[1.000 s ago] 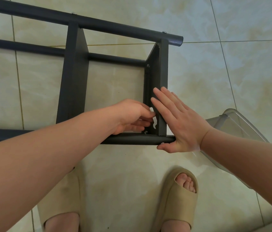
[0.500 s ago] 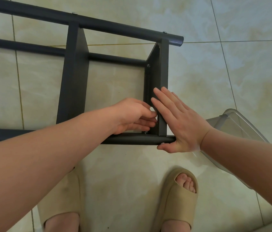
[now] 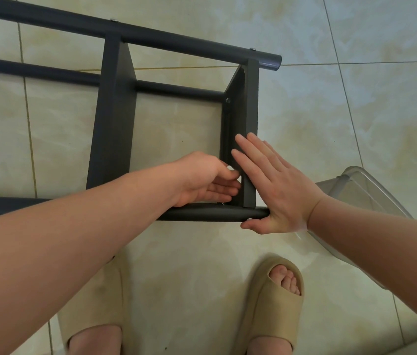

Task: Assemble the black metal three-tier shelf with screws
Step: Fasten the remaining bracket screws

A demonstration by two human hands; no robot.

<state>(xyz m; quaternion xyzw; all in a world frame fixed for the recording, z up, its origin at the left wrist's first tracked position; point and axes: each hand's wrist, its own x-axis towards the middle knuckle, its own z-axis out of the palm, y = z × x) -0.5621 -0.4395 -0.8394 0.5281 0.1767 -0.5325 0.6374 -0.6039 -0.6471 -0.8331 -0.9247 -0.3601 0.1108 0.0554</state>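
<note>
Black shelf frame point(image 3: 115, 119), beige slippers point(image 3: 274, 298), cream marbled floor tiles point(image 3: 356, 124).

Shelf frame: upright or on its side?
On its side: the shelf frame has long tubes level above the tile floor, tier panels on edge.

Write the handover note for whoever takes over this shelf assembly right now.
Left hand: fingers curled at the inside near corner of the black metal end panel; whether it holds a screw is hidden.
Right hand: flat against that panel's outer face, thumb under the black round near tube.
Black metal shelf frame lies on the beige tiled floor, clear plastic container to its right.
Done: screw heads show on the far tube.
Left: probably fastening this near corner.
</note>
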